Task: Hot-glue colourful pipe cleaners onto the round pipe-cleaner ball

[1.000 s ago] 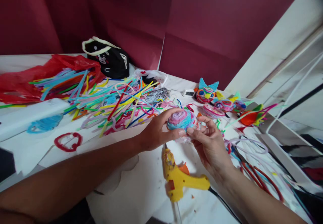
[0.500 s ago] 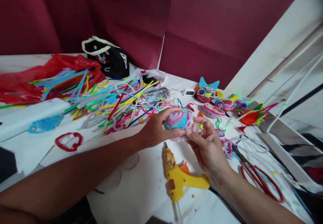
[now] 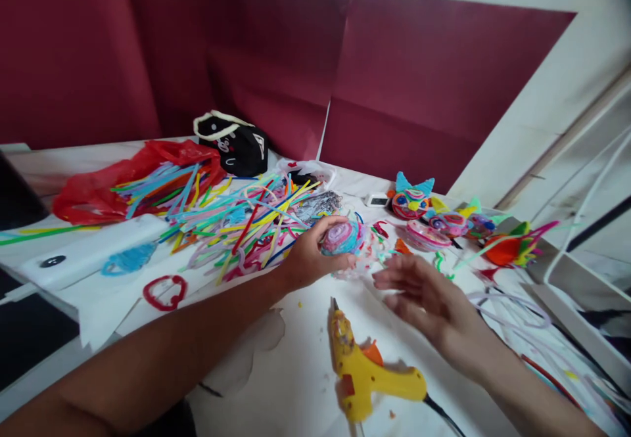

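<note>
My left hand [image 3: 315,253] is closed around a coiled ball of pipe cleaners [image 3: 341,236] in purple, pink and blue, with the thumb along its lower side. Clear plastic-like scraps or film show at the ball's right edge. To the right, my right hand [image 3: 426,299] hovers apart from the ball, fingers loosely spread and nothing in them. Below both hands a yellow glue gun [image 3: 362,374] lies on the white table [image 3: 290,384], its nozzle facing away from me and its orange trigger to the right.
Many loose pipe cleaners [image 3: 246,217] spill from a red plastic bag [image 3: 93,190]. Behind stands a black bag [image 3: 241,151]. Finished-looking pipe-cleaner figures [image 3: 411,202] sit at the back right beside a small white digital display [image 3: 376,200]. A red pipe-cleaner loop [image 3: 165,292] lies left.
My right hand has let go of the ball and moved away to the right and down. My left hand still holds the ball. The camera view has tilted up and shifted slightly.
</note>
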Motion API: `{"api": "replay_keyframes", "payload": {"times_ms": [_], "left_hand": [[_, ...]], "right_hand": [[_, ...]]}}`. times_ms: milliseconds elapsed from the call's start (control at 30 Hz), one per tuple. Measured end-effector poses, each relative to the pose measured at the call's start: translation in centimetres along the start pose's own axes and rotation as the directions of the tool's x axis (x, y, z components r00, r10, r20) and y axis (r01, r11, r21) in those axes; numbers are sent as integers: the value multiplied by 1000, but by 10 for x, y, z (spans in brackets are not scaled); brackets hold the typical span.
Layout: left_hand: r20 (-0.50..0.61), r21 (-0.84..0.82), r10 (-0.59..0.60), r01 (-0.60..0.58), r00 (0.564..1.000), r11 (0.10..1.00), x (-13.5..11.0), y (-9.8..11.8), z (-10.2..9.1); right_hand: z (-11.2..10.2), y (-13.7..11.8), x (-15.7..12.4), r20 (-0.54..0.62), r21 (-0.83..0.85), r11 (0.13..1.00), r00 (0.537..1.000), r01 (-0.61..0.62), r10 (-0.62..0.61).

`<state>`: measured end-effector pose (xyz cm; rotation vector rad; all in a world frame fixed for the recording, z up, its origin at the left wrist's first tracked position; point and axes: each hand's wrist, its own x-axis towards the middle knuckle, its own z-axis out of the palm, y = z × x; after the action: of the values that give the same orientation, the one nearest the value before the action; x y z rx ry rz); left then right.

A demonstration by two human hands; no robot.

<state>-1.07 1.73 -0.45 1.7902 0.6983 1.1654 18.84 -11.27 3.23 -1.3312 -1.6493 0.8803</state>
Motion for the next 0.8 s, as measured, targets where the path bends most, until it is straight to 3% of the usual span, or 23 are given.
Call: {"api": "replay_keyframes", "payload": {"times_ms": [100, 233, 333, 467, 633, 800], "left_hand": [[-11, 21, 4, -4, 1000, 1000, 3, -2, -5], [30, 42, -7, 6, 1000, 999, 4, -2, -9], [74, 42, -11, 7, 997, 999, 3, -1, -9], [115, 56, -22, 15, 993, 998, 2, 1, -8], [112, 99, -65, 54, 992, 994, 3, 4, -6], [127, 114, -73, 58, 989, 992, 4, 3, -6]], "right_hand": [[-2, 11, -36, 183, -442, 877, 976, 187, -115], [14, 33, -59, 370, -641, 602, 879, 475, -300], [29, 48, -56, 332, -735, 464, 859, 495, -390], [40, 55, -50, 258, -769, 419, 834, 482, -487], [40, 52, -53, 221, -741, 515, 881, 431, -419], [29, 52, -58, 197, -761, 449, 826, 469, -528]]}}
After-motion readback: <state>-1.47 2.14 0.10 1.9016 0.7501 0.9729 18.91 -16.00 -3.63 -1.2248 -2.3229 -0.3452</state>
